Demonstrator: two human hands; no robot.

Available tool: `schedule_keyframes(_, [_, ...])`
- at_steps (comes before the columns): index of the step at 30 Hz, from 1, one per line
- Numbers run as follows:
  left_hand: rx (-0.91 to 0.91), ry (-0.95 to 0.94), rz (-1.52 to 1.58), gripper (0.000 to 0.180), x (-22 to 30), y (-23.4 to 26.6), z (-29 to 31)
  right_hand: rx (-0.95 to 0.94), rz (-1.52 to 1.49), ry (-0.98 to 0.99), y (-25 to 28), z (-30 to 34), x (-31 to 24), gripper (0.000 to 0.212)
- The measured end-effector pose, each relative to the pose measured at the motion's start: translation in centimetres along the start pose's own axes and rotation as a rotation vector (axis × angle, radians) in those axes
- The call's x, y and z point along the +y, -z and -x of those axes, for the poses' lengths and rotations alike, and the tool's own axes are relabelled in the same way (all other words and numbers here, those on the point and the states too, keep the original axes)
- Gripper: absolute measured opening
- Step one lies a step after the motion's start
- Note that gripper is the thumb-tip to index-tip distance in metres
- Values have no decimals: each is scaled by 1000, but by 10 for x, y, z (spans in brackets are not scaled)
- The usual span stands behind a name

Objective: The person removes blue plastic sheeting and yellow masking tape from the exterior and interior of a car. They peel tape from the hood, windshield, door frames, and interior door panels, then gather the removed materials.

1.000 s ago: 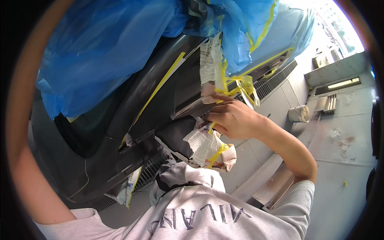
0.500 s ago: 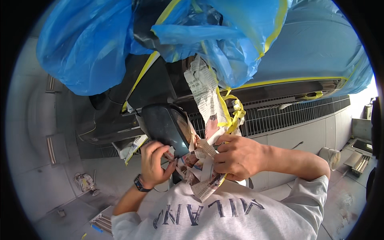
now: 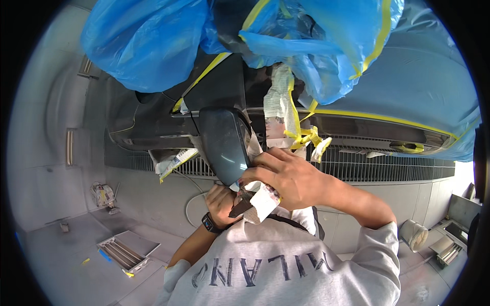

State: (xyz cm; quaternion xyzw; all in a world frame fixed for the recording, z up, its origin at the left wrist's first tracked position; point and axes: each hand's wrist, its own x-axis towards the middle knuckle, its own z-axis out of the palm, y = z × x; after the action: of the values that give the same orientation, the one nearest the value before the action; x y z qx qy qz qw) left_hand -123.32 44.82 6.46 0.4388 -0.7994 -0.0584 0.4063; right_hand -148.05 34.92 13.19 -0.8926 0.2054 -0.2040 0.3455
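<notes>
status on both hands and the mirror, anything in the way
Right hand at crumpled newspaper, left hand curled beside it, both grips unclear. Side mirror's dark casing exposed. Taped newspaper strip hanging near right hand.

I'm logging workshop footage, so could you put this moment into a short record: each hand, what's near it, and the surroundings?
Left hand: curled near the lower end of the side mirror; grip unclear
Right hand: bent fingers on crumpled newspaper, beside the side mirror
Side mirror: dark grey, on the car
Left wrist: dark watch
Covering: blue plastic sheeting
Edging: yellow tape along part of the sheeting
Floor: dark grate beside the car; pale bucket to the right
</notes>
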Motion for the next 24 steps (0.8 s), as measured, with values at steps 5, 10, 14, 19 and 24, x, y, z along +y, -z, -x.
schedule_keyframes(5, [-112,-70,75,12,-2,-1,10,-7,-16,-5,-4,11,-8,46])
schedule_keyframes(10, [133,-28,295,14,-26,16,15,-32,-73,-101,-9,19,-23,49])
schedule_keyframes(14, [351,687,529,59,-60,11,9,-9,-34,-205,-24,21,-37,37])
schedule_keyframes(19, [182,863,1372,51,-55,-18,26,-268,165,-237,-50,32,-49,26])
schedule_keyframes(24, [-34,975,1294,30,-60,-38,42,-324,342,-406,-65,36,-54,41])
